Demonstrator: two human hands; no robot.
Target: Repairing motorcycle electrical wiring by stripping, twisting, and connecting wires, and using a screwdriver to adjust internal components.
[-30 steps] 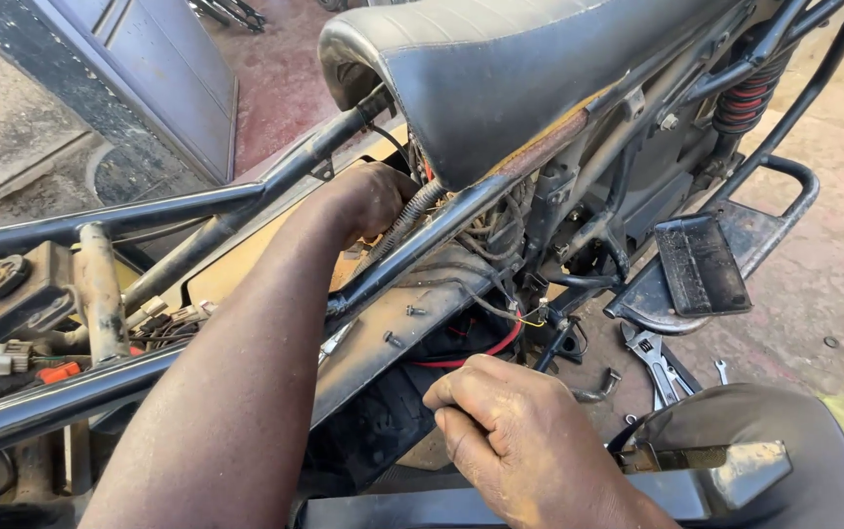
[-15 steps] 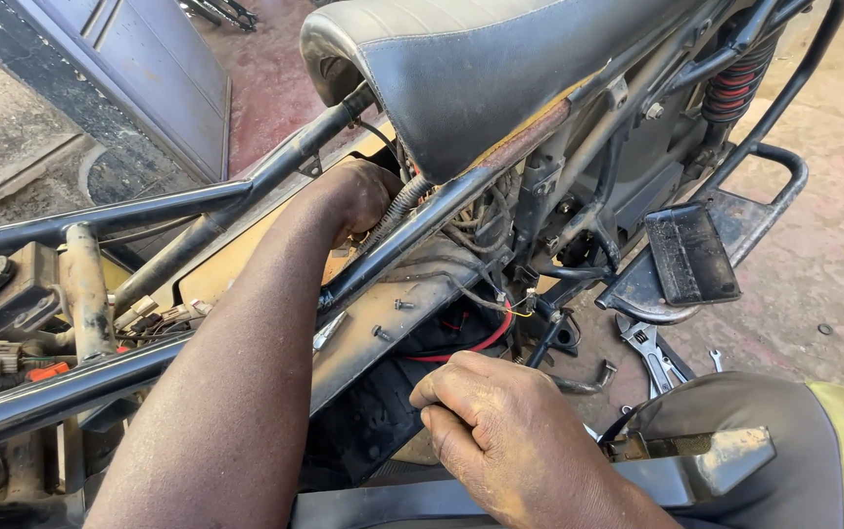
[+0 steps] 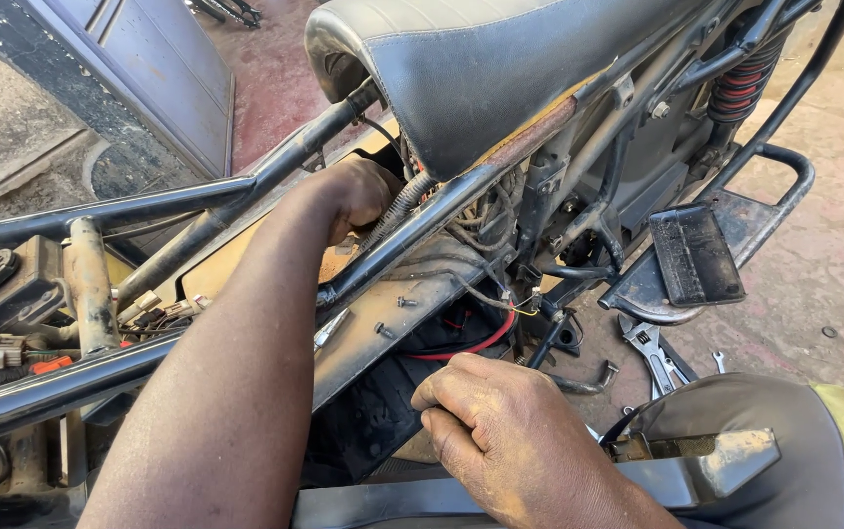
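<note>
Head view: the left hand (image 3: pixel 358 196) is reaching between the frame tubes (image 3: pixel 412 230) under the seat (image 3: pixel 500 69), its grip hidden. The right hand (image 3: pixel 500 431) is curling closed just below the red wire (image 3: pixel 476 345); thin, limp wiring probably wants gentle pinching.

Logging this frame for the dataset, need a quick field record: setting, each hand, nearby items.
setting: stripped motorcycle frame on a concrete floor, black seat in place
left hand: left hand reaches between the frame tubes under the seat nose, fingers hidden
right hand: right hand curled low beside the frame, near a red wire; grip unclear
nearby: adjustable wrench on the floor, footrest, red shock spring
</note>
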